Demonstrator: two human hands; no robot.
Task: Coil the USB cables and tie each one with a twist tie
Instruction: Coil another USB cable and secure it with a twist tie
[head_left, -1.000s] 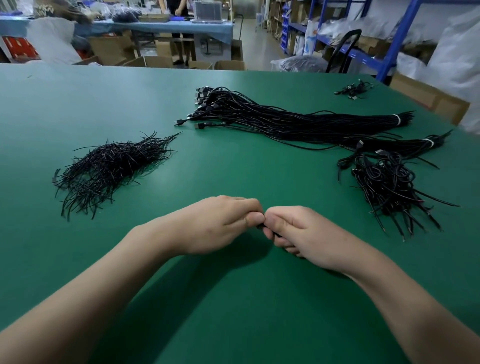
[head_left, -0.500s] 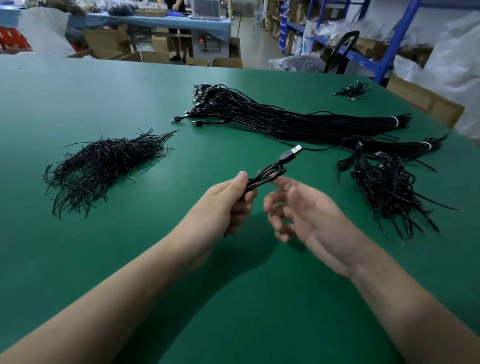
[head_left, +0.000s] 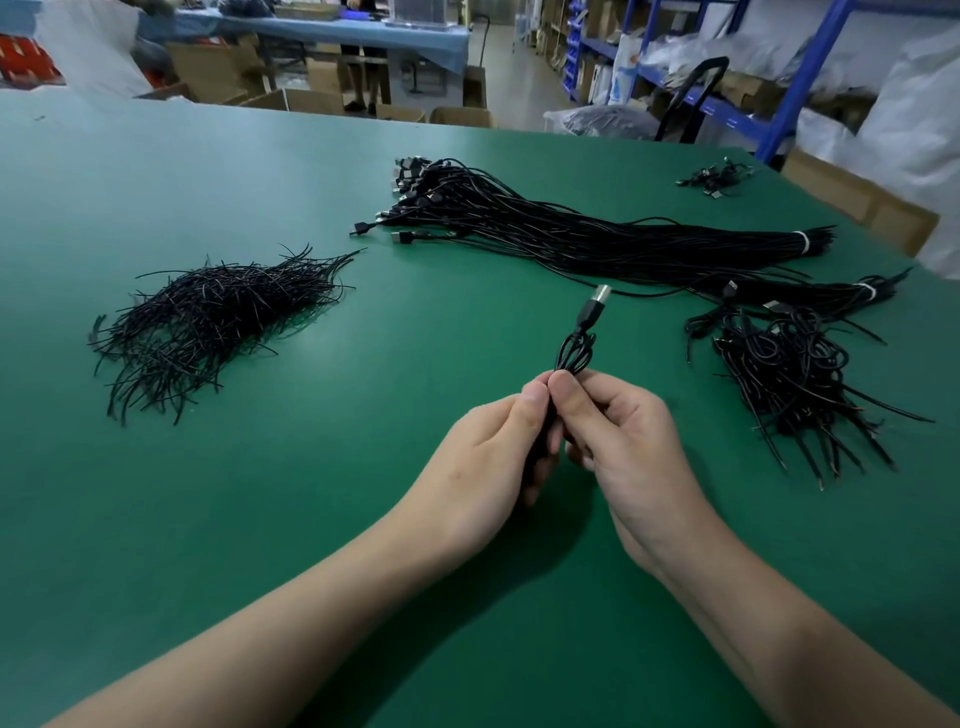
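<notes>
Both hands meet just above the green surface (head_left: 249, 519), near its front middle; the left hand (head_left: 488, 457) has its fingers curled round the lower part of a coiled USB cable (head_left: 574, 356), thumb pressed along the coil's side; the right hand (head_left: 623, 431) pinches the same coil between thumb and forefinger, its other fingers curled behind. The two thumbs touch; the coil's black loops stand up out of the grip, and its USB plug (head_left: 595, 306) with a metal tip points up and away from the person. Whether a twist tie is already on this coil cannot be told, as the hands hide its middle.

To the left, well apart from the hands, lies a loose heap of black twist ties (head_left: 208, 322). Beyond the hands a long bundle of straight USB cables (head_left: 597, 234) stretches across the surface, plugs fanned at its left end, a white band (head_left: 802, 241) binding its right end; a thinner banded bundle (head_left: 831, 291) lies just beside it. To the right sits a pile of coiled cables (head_left: 795, 384), tie ends sticking out toward the near edge; a small cluster of cables (head_left: 719, 176) lies at the far right corner.

Behind the surface stand blue shelving (head_left: 810, 67), cardboard boxes (head_left: 311, 101) and a blue-covered table (head_left: 363, 31).
</notes>
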